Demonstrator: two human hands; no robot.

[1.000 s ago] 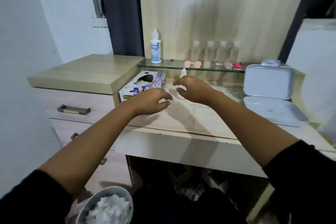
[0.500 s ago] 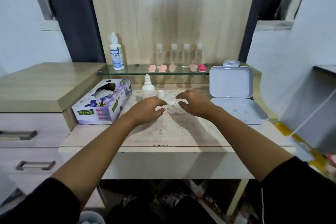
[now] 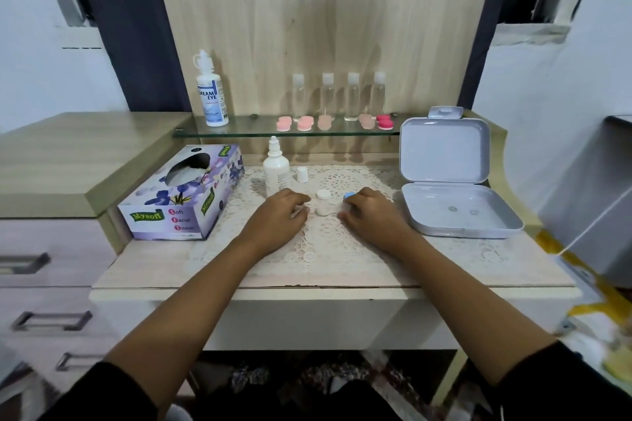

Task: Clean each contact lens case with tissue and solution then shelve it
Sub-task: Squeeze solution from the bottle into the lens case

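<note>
A white contact lens case (image 3: 323, 208) lies on the lace mat between my hands, with a white cap (image 3: 323, 195) and a blue cap (image 3: 349, 195). My left hand (image 3: 277, 217) curls its fingers on the case's left side. My right hand (image 3: 372, 215) holds the right end, fingertips at the blue cap. A white solution bottle (image 3: 275, 170) stands uncapped behind my left hand, its small cap (image 3: 302, 174) beside it. The tissue box (image 3: 184, 193) sits to the left. Several pink lens cases (image 3: 304, 123) line the glass shelf (image 3: 246, 129).
An open white plastic box (image 3: 444, 150) lies to the right on the table. On the shelf stand a large solution bottle (image 3: 211, 92) and several clear bottles (image 3: 352, 96). A wooden drawer unit (image 3: 68, 154) stands on the left.
The view has swung right and settled on the table. Both hands have closed in on the lens case from either side and now rest on the mat.
</note>
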